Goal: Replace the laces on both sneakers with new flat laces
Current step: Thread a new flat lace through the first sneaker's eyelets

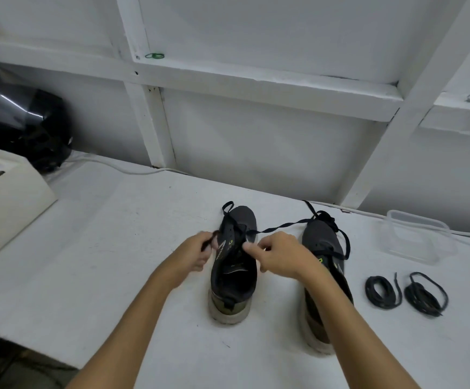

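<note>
From the camera on my head, I look down at a white table (116, 248) set against a white panelled wall. Two dark grey sneakers stand side by side, toes pointing away from me. The left sneaker (233, 265) is directly in front of me, between my hands. My left hand (197, 255) is at its left side, fingers curled, pinching one end of a dark flat lace (278, 227). My right hand (280, 258) is at the shoe's right side, thumb and forefinger pinching the same lace just above the eyelets. From there the lace runs off to the right, reaching the toe of the right sneaker (323, 248), where it lies in loose loops. My right forearm crosses over the heel half of that shoe and hides it in part.

Further right on the table lie two coiled bundles of dark laces (407, 293), side by side and near each other. Beyond them sits a clear plastic container (416, 240). At the far left edge is a black helmet (20, 122) beside an open white box (9, 197). A white cable (132, 170) runs along the foot of the wall.
</note>
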{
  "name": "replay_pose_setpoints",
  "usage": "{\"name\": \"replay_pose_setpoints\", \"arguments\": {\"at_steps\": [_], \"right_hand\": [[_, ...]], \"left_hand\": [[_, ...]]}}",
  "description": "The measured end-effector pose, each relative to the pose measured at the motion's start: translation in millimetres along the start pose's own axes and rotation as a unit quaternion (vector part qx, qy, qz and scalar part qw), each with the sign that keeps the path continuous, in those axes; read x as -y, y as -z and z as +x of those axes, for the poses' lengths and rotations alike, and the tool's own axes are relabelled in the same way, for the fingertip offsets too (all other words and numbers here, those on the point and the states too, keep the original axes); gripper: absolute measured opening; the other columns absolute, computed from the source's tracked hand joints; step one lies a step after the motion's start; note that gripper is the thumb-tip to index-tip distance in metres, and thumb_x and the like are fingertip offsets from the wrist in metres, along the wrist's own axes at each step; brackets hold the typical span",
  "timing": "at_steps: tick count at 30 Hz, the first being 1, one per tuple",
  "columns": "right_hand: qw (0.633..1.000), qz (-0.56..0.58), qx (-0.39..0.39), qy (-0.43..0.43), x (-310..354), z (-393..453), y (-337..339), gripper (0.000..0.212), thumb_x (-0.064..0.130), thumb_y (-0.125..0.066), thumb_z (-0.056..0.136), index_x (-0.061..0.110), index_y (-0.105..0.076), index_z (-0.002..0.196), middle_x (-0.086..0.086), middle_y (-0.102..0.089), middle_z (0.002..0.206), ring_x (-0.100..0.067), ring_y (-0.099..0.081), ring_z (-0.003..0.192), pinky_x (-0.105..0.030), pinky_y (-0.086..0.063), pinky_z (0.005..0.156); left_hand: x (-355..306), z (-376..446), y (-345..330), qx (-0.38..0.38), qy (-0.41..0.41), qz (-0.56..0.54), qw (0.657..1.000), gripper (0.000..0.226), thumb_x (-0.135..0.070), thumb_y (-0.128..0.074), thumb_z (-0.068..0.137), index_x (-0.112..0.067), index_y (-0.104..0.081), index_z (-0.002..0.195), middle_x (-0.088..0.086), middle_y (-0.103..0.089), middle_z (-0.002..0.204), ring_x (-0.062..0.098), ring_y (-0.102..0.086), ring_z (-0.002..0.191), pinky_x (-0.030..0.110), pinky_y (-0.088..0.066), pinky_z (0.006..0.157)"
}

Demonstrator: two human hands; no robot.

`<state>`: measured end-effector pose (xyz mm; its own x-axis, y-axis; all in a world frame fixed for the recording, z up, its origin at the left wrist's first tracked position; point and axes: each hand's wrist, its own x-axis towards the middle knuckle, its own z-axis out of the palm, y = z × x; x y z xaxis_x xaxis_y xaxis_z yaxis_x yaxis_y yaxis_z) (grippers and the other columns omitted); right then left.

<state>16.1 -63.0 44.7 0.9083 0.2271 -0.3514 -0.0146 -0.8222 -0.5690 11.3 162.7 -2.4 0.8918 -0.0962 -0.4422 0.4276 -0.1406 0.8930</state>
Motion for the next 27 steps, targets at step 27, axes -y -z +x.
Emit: {"name": "replay_pose_setpoints", "arguments": {"at_steps": [27], "right_hand": [[0.997,0.017,-0.075,-0.01,21.8,65.8,9.5,0.017,0.014,-0.067,0.088,0.024,-0.071,0.076,0.007,-0.067,0.074,-0.013,-0.064,0.071,-0.019,-0.044,0.053]], "left_hand": [[-7.8,33.3,-10.9,-0.118,-0.085,-0.157,0.977,0.019,-0.012,-0.076,0.088,-0.018,-0.073,0.106,-0.002,-0.078,0.09,0.011,-0.074,0.092,0.016,-0.056,0.074]]}}
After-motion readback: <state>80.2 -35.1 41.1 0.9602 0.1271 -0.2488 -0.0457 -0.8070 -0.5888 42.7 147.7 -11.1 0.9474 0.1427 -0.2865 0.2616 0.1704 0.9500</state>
